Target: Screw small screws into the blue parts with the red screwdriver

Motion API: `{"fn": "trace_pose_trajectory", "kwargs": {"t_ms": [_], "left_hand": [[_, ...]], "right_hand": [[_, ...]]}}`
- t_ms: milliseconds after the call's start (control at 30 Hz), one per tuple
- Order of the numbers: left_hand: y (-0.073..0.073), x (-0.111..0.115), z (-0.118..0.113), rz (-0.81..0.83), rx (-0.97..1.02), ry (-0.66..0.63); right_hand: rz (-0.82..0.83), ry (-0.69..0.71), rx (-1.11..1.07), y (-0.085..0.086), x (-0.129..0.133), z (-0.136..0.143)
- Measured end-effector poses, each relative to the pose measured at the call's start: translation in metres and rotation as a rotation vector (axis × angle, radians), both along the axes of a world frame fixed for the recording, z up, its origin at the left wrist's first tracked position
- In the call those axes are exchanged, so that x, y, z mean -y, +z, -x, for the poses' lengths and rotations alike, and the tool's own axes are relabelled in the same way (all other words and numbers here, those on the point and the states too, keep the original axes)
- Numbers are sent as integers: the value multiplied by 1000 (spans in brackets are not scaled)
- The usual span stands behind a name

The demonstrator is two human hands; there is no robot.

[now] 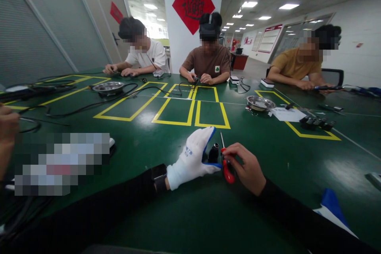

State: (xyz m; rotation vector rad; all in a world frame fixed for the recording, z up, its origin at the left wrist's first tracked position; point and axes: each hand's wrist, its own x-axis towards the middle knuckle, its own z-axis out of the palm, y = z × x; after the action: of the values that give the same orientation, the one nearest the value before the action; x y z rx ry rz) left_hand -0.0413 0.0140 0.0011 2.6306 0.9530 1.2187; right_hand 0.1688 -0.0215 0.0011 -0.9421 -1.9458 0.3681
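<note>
My left hand (pixel 192 156) wears a white knit glove with blue-coated finger surfaces and is open, thumb and fingers spread in a C. In that gap is a small black cylindrical part (pixel 213 154) with a silvery ring at its upper end; whether the glove touches it I cannot tell. My right hand (pixel 245 166) is bare and closed around a screwdriver (pixel 228 172) with a red handle. The screwdriver's thin metal shaft points up and away from me, just right of the black part.
A blue-and-white glove (pixel 335 210) lies at the right. Metal bowls (pixel 108 87) (pixel 260 103), black cables (pixel 74 107), white paper (pixel 287 114) and black parts (pixel 317 122) are on the green table (pixel 178 214). Three people sit opposite; another person's hand (pixel 7 131) shows at the left edge.
</note>
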Motion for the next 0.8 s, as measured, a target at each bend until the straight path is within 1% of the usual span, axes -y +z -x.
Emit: {"fn": "trace_pose_trajectory", "kwargs": {"t_ms": [100, 167, 300, 467, 533, 667, 800], "left_hand": [[-5, -2, -2, 103, -140, -48], [-7, -4, -2, 148, -173, -48], [-8, -9, -4, 185, -161, -9], [-2, -10, -10, 152, -153, -31], [0, -9, -11, 152, -154, -34], [0, -9, -12, 183, -142, 3], [-3, -10, -12, 194, -116, 42]], "right_hand": [[6, 19, 37, 1, 1, 3], [-5, 9, 55, 2, 2, 3], [-88, -16, 159, 4, 0, 1], [-288, -28, 400, 8, -5, 1], [-342, -44, 473, 9, -7, 2], [-371, -52, 567, 11, -8, 2], [-384, -41, 599, 12, -8, 2]]}}
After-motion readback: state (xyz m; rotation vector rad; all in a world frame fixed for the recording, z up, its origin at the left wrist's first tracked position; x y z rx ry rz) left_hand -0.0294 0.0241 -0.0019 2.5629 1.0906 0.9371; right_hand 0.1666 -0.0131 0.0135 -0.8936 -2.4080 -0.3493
